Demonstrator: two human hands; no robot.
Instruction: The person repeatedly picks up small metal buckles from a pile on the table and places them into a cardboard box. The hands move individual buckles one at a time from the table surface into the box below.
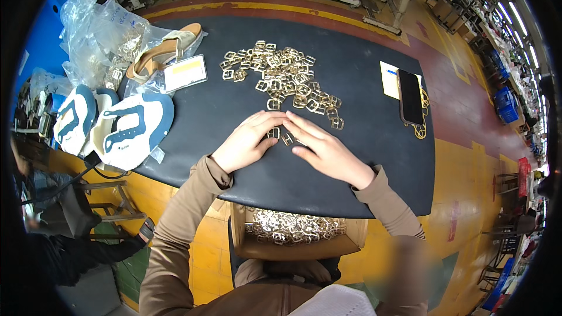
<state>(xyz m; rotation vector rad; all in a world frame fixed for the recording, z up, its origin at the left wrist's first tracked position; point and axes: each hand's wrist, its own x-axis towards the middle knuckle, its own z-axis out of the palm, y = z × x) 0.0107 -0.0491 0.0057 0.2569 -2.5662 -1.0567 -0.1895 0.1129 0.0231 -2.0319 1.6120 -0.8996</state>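
Observation:
My left hand (249,142) and my right hand (332,151) rest low over the black table (216,90), fingers stretched out and fingertips meeting in a peak. In the space framed by my hands lie two small metal buckles, one (273,133) by my left thumb and another (287,138) near my right fingers. Neither hand visibly grips anything. Just beyond my fingertips spreads a loose heap of gold-coloured buckles (284,69), with a tail of them trailing toward the right. Below the table's near edge, a cardboard box (293,250) holds many more shiny buckles (293,227).
Left on the table are a tan sandal (153,61), clear plastic bags (96,29), a white card (185,74) and white-and-blue shoe pieces (132,134). A dark phone (410,98) with yellow cord lies on paper at right. Another person's dark sleeve (102,251) shows lower left.

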